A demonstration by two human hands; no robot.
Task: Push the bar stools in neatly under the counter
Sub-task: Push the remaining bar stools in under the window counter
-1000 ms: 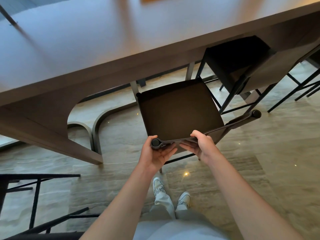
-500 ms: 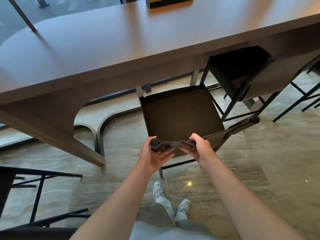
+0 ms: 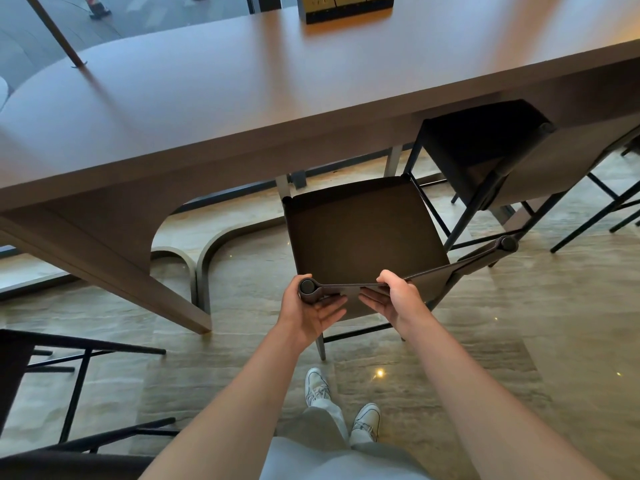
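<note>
1. Nearest, a person's two bare forearms reach forward over light trousers and white sneakers on a glossy, veined stone floor.
2. The left hand wraps the round end cap of the bar stool backrest, thumb over the top, its fingers curled under the thin rail.
3. The right hand grips the same rail just beside the left, thumb on top and its fingers tucked beneath the dark fabric band.
4. Just beyond the fingers lies the stool's square, matte dark-brown seat on slim black metal legs; its far edge sits beneath the table edge, the backrest well out from it.
5. To the right of the fingers, a second stool of the same make is tucked further under the table.
6. To the left and nearer, part of another black-framed stool stands apart.
7. Beyond, the table top is smooth, brown and rounded at its left end, carrying a dark box at the far edge.
</note>
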